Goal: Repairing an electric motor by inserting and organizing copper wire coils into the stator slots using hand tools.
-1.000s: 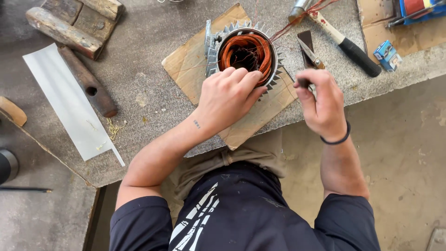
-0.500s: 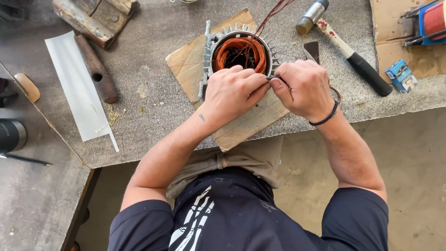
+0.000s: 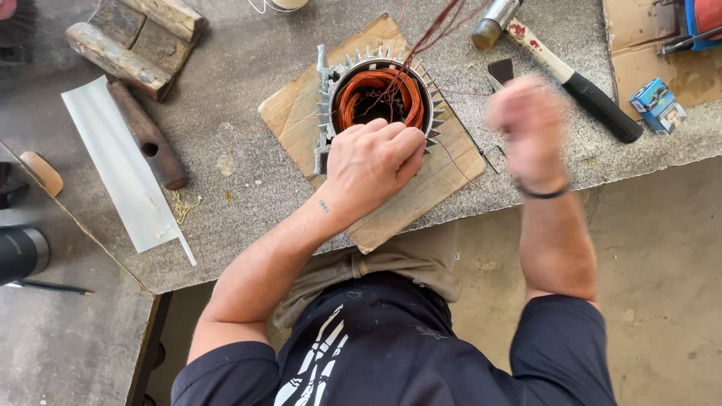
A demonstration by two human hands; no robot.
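Left hand [image 3: 372,165] grips finned motor stator [image 3: 376,94]; blurred right hand [image 3: 530,128] unreadable, blue box [image 3: 656,105] beside

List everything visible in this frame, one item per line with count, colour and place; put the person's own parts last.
motor stator: 1, grey finned housing with copper windings, centre of bench on cardboard
cardboard sheet: 1, brown, under the stator
loose wires: several, reddish, rising from the stator
hammer: 1, pale handle with black grip, right of the stator
metal cylinder: 1, silver and brass, top centre
small box: 1, blue, far right
wooden blocks: several, weathered, top left
dark round bar: 1, brown, left
white strip: 1, left edge of bench
left hand: on the stator's near rim
right hand: raised, blurred, black wristband
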